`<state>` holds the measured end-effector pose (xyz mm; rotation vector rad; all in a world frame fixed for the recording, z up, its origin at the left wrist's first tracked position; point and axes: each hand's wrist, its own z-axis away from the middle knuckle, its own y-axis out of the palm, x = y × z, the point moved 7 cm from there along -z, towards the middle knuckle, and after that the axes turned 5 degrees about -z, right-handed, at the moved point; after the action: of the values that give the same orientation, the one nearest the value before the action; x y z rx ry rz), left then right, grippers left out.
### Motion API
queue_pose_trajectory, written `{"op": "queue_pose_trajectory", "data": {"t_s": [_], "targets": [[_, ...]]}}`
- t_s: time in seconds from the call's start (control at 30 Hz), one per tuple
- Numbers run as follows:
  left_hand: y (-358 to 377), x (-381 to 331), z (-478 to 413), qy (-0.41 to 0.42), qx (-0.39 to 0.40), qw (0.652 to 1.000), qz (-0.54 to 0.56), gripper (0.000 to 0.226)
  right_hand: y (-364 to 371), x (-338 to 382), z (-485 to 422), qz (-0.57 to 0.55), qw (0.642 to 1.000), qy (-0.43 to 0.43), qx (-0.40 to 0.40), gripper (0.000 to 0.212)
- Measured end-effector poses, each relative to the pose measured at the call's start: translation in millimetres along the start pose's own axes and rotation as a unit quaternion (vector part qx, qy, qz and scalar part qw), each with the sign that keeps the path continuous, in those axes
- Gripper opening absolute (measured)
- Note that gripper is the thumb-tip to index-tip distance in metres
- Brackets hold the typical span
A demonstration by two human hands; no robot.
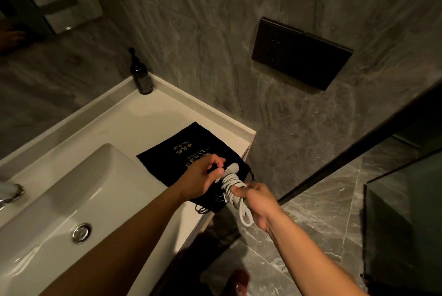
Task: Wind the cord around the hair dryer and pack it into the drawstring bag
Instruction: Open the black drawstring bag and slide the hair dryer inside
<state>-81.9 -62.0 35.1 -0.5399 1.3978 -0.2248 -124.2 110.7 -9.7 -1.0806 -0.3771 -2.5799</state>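
A black drawstring bag (189,150) with gold lettering lies flat on the white counter near its right edge. Over the bag's near end I hold a white hair dryer (233,168) with white cord (230,183) wound around it in several turns. My right hand (257,201) grips the wrapped part, and a short cord loop hangs below that hand. My left hand (203,176) pinches something dark at the dryer's upper end, beside the bag's mouth; I cannot tell whether it is the bag fabric or the plug.
A white sink basin (71,188) with a metal drain (81,232) takes the left of the counter (134,123). A dark pump bottle (141,75) stands at the back corner. A black panel (301,54) hangs on the grey stone wall. The counter's edge drops to a tiled floor (323,200).
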Motion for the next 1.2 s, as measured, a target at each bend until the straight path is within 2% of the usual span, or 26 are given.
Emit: {"op": "queue_pose_trajectory", "data": {"t_s": [0.13, 0.27, 0.43, 0.5, 0.6, 0.73, 0.8, 0.87, 0.93, 1.0, 1.03, 1.1, 1.2], "targets": [[3, 1, 7, -0.01, 0.042, 0.999, -0.016, 0.022, 7, -1, -16, -0.051, 0.998, 0.021, 0.015, 0.029], [-4, 8, 14, -0.004, 0.006, 1.0, -0.016, 0.005, 23, -8, -25, -0.073, 0.997, 0.016, 0.017, 0.009], [-15, 5, 24, 0.057, -0.054, 0.987, -0.139, 0.002, 46, -21, -35, -0.138, 0.99, 0.004, 0.003, 0.03], [-18, 8, 30, 0.067, -0.081, 0.975, -0.194, 0.004, 50, -26, -39, -0.144, 0.99, -0.002, -0.007, 0.03], [-19, 24, 41, 0.039, -0.122, 0.959, -0.254, 0.011, 52, -28, -44, -0.112, 0.993, -0.026, 0.006, 0.022], [-5, 44, 66, -0.02, -0.148, 0.942, -0.3, 0.027, 47, -31, -38, -0.076, 0.994, -0.03, 0.068, 0.03], [4, 52, 78, -0.053, -0.16, 0.935, -0.311, 0.035, 36, -27, -29, 0.005, 0.996, -0.066, 0.067, 0.029], [9, 62, 89, -0.108, -0.177, 0.926, -0.315, 0.039, 18, -15, -21, 0.153, 0.976, -0.152, -0.006, 0.012], [13, 72, 99, -0.174, -0.193, 0.916, -0.305, 0.041, -2, 2, -10, 0.269, 0.923, -0.25, -0.113, 0.008], [17, 80, 106, -0.222, -0.195, 0.906, -0.303, 0.045, -9, 18, -7, 0.372, 0.851, -0.334, -0.158, 0.027], [18, 83, 108, -0.242, -0.198, 0.902, -0.299, 0.046, -8, 22, -13, 0.416, 0.824, -0.356, -0.143, 0.041], [18, 88, 112, -0.273, -0.207, 0.898, -0.277, 0.046, -5, 25, -32, 0.46, 0.816, -0.343, -0.069, 0.065], [18, 88, 114, -0.277, -0.202, 0.894, -0.29, 0.043, 0, 23, -53, 0.497, 0.814, -0.299, 0.025, 0.064]]}}
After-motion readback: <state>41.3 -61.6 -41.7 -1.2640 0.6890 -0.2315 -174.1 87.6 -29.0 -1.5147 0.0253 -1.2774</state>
